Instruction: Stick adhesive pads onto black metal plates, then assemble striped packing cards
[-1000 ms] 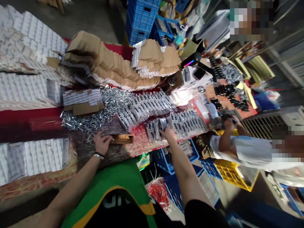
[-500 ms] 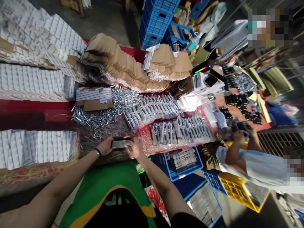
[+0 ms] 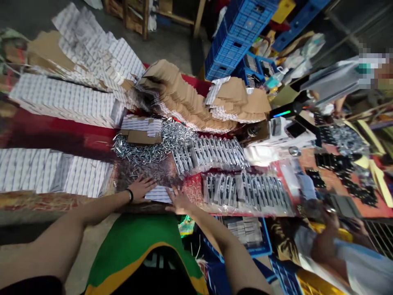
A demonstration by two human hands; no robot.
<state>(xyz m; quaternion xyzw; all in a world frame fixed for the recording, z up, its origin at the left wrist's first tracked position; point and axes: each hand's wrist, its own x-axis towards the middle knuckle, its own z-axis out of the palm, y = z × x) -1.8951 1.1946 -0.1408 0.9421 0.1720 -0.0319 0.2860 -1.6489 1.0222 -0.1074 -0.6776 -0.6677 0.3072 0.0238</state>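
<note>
Gently, my open left hand (image 3: 141,189) and flat right hand (image 3: 179,201) touch a white striped paper card (image 3: 158,194); shiny metal clips (image 3: 153,146) at twelve o'clock could spill if bumped.

cameras: 1 | mount: head | facing: forward, down | range: close

A moment ago our left hand (image 3: 141,189) and right hand (image 3: 179,201) gripped a flat grey pack between them. Now both hands lie spread and palm-down, well off that grip, with a white card printed with blue lines (image 3: 158,194) between them, touching its edges. The grey pack no longer shows. Our view has swung, and the co-worker's hand (image 3: 327,231) sits lower in the frame.
</note>
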